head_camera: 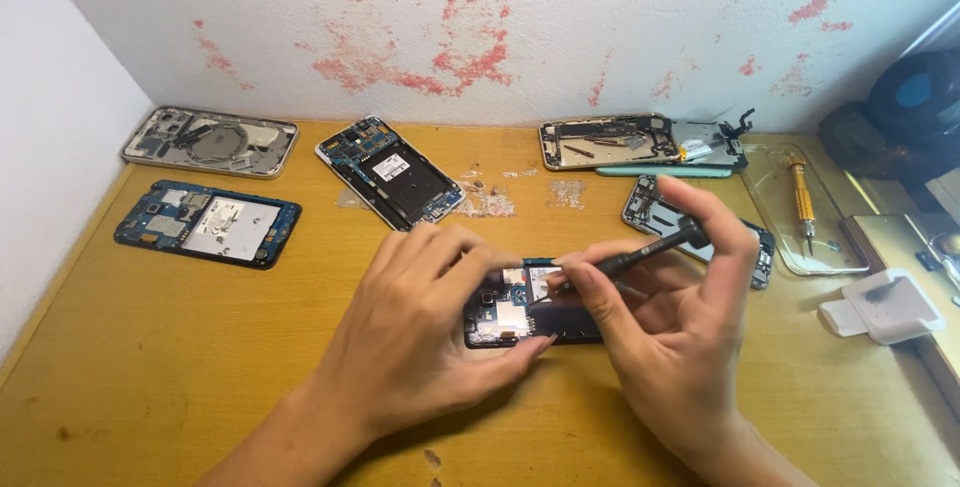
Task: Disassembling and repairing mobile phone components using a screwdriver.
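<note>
At far left on the yellow wooden table [150, 347] lie a silver opened phone frame [210, 142] and a blue-edged opened phone [207, 224]. Further right lies a white-edged opened phone with exposed circuit board [390, 173]. My left hand [420, 332] clamps the small black opened phone with blue circuit board [515, 309] at table centre. My right hand [665, 312] grips a slim black screwdriver [640, 255], tip touching that board. At right, an orange-handled screwdriver [801, 202] rests on a clear plastic phone case [835, 252].

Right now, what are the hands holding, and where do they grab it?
The right hand pinches a black screwdriver along its handle. The left hand grips the opened phone by its left end, on the table.
</note>
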